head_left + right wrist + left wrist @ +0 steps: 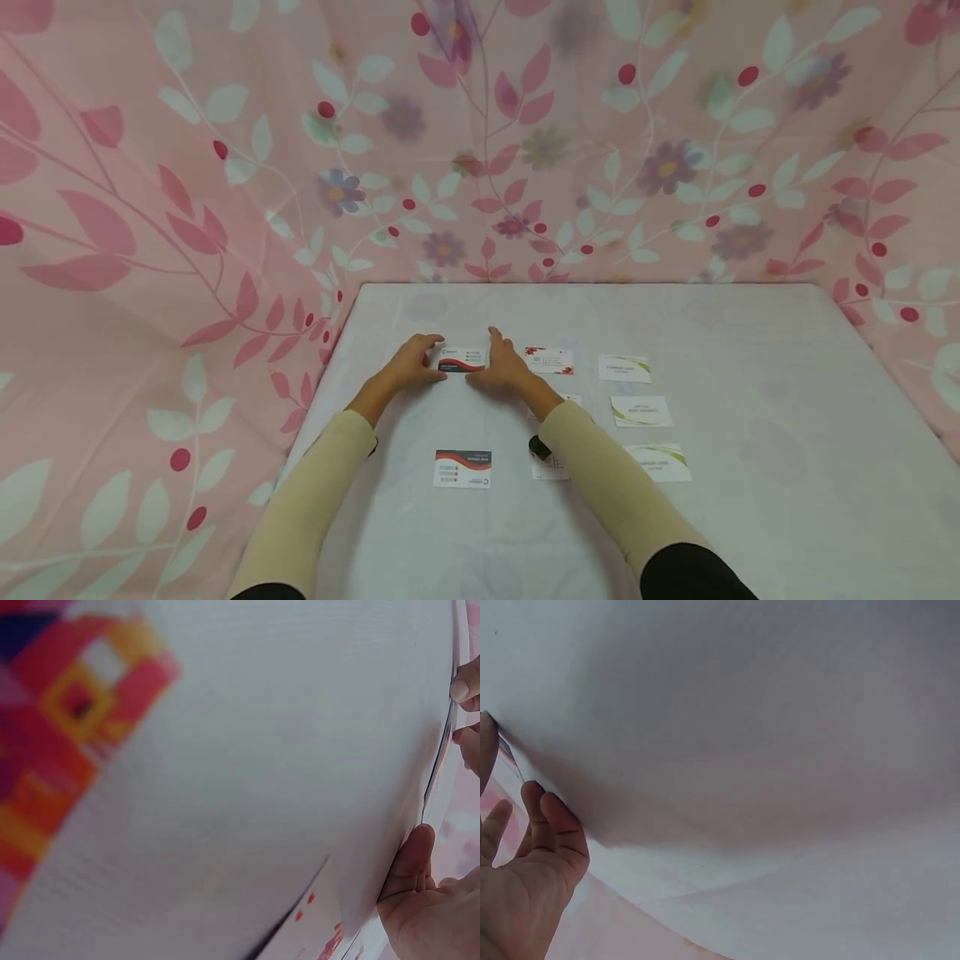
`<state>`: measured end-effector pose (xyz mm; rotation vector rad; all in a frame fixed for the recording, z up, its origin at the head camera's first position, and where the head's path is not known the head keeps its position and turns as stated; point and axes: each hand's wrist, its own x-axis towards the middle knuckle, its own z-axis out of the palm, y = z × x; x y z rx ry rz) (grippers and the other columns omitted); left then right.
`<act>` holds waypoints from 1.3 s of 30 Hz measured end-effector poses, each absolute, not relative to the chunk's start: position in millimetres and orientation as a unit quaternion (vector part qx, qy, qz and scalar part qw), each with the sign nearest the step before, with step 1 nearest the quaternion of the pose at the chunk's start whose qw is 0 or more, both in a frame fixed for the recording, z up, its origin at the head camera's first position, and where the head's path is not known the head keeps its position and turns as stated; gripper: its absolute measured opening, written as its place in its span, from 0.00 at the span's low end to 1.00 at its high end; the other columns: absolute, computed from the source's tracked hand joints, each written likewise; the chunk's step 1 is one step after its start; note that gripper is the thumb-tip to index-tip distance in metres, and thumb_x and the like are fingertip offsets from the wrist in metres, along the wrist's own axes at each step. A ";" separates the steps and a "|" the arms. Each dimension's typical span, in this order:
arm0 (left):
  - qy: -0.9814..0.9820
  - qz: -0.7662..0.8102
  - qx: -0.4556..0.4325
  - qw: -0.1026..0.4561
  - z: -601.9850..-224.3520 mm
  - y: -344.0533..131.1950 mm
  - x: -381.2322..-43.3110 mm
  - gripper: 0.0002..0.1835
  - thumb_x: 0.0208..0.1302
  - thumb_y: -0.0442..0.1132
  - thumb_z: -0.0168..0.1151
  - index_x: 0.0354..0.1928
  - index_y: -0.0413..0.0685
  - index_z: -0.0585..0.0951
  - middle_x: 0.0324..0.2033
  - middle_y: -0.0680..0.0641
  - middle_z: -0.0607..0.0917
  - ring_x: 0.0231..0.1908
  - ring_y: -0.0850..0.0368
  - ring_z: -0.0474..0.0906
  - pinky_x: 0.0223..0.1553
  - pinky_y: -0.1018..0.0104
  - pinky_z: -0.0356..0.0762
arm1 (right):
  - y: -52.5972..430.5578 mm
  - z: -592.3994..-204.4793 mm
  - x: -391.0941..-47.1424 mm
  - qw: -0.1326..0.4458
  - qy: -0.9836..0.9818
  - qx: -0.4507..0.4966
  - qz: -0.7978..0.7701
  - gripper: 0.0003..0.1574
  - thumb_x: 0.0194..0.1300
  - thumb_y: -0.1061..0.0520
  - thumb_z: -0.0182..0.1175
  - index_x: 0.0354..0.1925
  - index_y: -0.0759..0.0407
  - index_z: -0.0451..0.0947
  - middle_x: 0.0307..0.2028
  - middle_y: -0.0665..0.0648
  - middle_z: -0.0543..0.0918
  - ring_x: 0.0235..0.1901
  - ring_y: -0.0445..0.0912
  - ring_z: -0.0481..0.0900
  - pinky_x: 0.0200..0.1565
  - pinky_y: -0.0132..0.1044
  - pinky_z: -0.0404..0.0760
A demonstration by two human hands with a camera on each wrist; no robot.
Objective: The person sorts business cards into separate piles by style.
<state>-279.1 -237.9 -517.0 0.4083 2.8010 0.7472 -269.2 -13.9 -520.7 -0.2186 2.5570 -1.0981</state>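
Note:
A business card, white with a dark and red wave, lies on the white table between both hands. At its left side is my left hand, thumb near the lower corner and fingers near the upper one. Across from it, my right hand has its thumb by the lower right corner and its fingers spread upward. Both hands rest low at the card without visibly gripping it. The left wrist view shows the left hand with fingertips on the table surface; the right hand appears at the right wrist view's edge.
A matching card lies nearer. Right of the hands is a red-flowered card; two more cards are partly hidden by the right forearm. Green-striped white cards form a column further right. Floral pink cloth surrounds the table.

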 end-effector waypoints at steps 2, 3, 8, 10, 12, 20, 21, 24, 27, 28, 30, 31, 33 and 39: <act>0.952 0.256 0.132 0.107 -516.5 -237.4 -277.6 0.41 0.54 0.43 0.76 0.69 0.47 0.69 0.56 0.39 0.74 0.42 0.51 0.73 0.45 0.60 0.73 | -12.7 -519.8 -268.0 0.174 0.901 -0.084 -0.388 0.66 0.57 0.43 0.71 0.78 0.52 0.40 0.71 0.65 0.60 0.65 0.58 0.68 0.67 0.55 0.66; 0.951 0.257 0.134 0.107 -516.3 -237.2 -277.0 0.41 0.55 0.43 0.76 0.69 0.47 0.69 0.56 0.39 0.74 0.42 0.50 0.73 0.45 0.59 0.73 | -11.9 -519.7 -267.5 0.175 0.902 -0.087 -0.386 0.66 0.57 0.43 0.71 0.78 0.52 0.40 0.70 0.65 0.60 0.64 0.57 0.69 0.67 0.55 0.66; 0.947 0.264 0.148 0.109 -514.7 -237.7 -272.8 0.39 0.56 0.45 0.74 0.69 0.46 0.68 0.57 0.38 0.73 0.42 0.49 0.75 0.44 0.59 0.75 | -6.9 -517.7 -266.1 0.185 0.899 -0.106 -0.383 0.66 0.57 0.43 0.71 0.78 0.52 0.39 0.69 0.66 0.60 0.64 0.57 0.69 0.67 0.54 0.66; 0.946 0.268 0.147 0.107 -513.5 -238.7 -270.1 0.39 0.57 0.45 0.74 0.69 0.46 0.68 0.58 0.37 0.74 0.41 0.50 0.75 0.44 0.60 0.75 | -5.0 -517.3 -266.1 0.190 0.899 -0.121 -0.376 0.67 0.57 0.42 0.71 0.78 0.52 0.39 0.70 0.67 0.59 0.66 0.57 0.66 0.68 0.54 0.65; 0.945 0.274 0.146 0.104 -511.4 -239.9 -267.3 0.39 0.58 0.45 0.73 0.69 0.45 0.68 0.58 0.37 0.75 0.39 0.51 0.75 0.42 0.60 0.75 | -2.8 -517.2 -265.7 0.194 0.899 -0.137 -0.369 0.67 0.57 0.42 0.71 0.78 0.52 0.39 0.70 0.67 0.57 0.66 0.57 0.65 0.68 0.55 0.64; 0.937 0.277 0.177 0.118 -502.8 -239.2 -256.2 0.38 0.57 0.48 0.74 0.67 0.46 0.69 0.57 0.38 0.76 0.35 0.55 0.74 0.38 0.66 0.73 | 5.5 -514.1 -258.0 0.194 0.902 -0.169 -0.346 0.64 0.57 0.44 0.72 0.78 0.51 0.43 0.68 0.65 0.60 0.57 0.53 0.71 0.65 0.52 0.68; 0.937 0.277 0.180 0.115 -501.1 -238.9 -253.9 0.38 0.57 0.48 0.74 0.67 0.46 0.69 0.57 0.38 0.75 0.35 0.55 0.74 0.38 0.66 0.73 | 5.6 -513.2 -256.4 0.192 0.902 -0.178 -0.344 0.64 0.57 0.44 0.72 0.78 0.52 0.43 0.69 0.65 0.59 0.60 0.54 0.70 0.66 0.52 0.67; 0.934 0.285 0.185 0.111 -495.4 -237.4 -244.9 0.41 0.54 0.48 0.76 0.68 0.47 0.67 0.61 0.38 0.72 0.38 0.52 0.75 0.40 0.63 0.74 | 5.3 -509.7 -249.5 0.178 0.902 -0.208 -0.332 0.64 0.57 0.45 0.72 0.78 0.53 0.44 0.72 0.65 0.55 0.69 0.56 0.62 0.68 0.54 0.64; 0.932 0.277 0.207 0.112 -494.3 -235.9 -236.8 0.45 0.54 0.52 0.76 0.71 0.50 0.65 0.65 0.40 0.67 0.44 0.49 0.76 0.44 0.60 0.78 | 5.3 -506.5 -239.6 0.166 0.907 -0.228 -0.312 0.63 0.56 0.44 0.73 0.78 0.51 0.46 0.73 0.65 0.55 0.72 0.58 0.59 0.67 0.55 0.66; 0.931 0.272 0.217 0.113 -494.4 -235.2 -234.2 0.46 0.53 0.53 0.75 0.72 0.50 0.64 0.66 0.40 0.65 0.48 0.48 0.76 0.48 0.58 0.78 | 5.7 -505.4 -235.9 0.162 0.909 -0.232 -0.305 0.62 0.56 0.44 0.73 0.78 0.51 0.47 0.73 0.64 0.55 0.72 0.59 0.60 0.66 0.55 0.67; 0.929 0.263 0.237 0.110 -495.1 -234.0 -229.5 0.48 0.53 0.55 0.76 0.72 0.51 0.64 0.68 0.40 0.64 0.55 0.46 0.74 0.54 0.53 0.77 | 6.6 -503.2 -228.4 0.156 0.912 -0.241 -0.294 0.61 0.56 0.44 0.73 0.77 0.50 0.50 0.73 0.64 0.56 0.71 0.59 0.61 0.65 0.56 0.69; 0.928 0.261 0.245 0.109 -495.5 -233.3 -227.1 0.48 0.52 0.55 0.76 0.72 0.51 0.64 0.68 0.40 0.64 0.58 0.45 0.73 0.56 0.51 0.76 | 7.3 -502.2 -224.4 0.154 0.912 -0.245 -0.290 0.60 0.56 0.45 0.73 0.77 0.49 0.51 0.73 0.63 0.57 0.71 0.59 0.62 0.64 0.56 0.70; 0.925 0.260 0.254 0.109 -495.5 -231.7 -221.8 0.47 0.52 0.54 0.76 0.72 0.53 0.65 0.67 0.41 0.65 0.59 0.45 0.72 0.58 0.50 0.75 | 8.1 -501.2 -217.2 0.152 0.913 -0.252 -0.284 0.58 0.56 0.45 0.73 0.76 0.49 0.54 0.72 0.62 0.59 0.69 0.58 0.64 0.63 0.55 0.72; 0.915 0.272 0.263 0.140 -493.4 -224.9 -202.8 0.41 0.51 0.50 0.78 0.66 0.49 0.71 0.58 0.43 0.76 0.44 0.51 0.76 0.45 0.61 0.76 | 9.3 -501.5 -199.0 0.158 0.910 -0.255 -0.287 0.52 0.56 0.45 0.73 0.73 0.49 0.60 0.67 0.61 0.64 0.55 0.52 0.75 0.55 0.47 0.79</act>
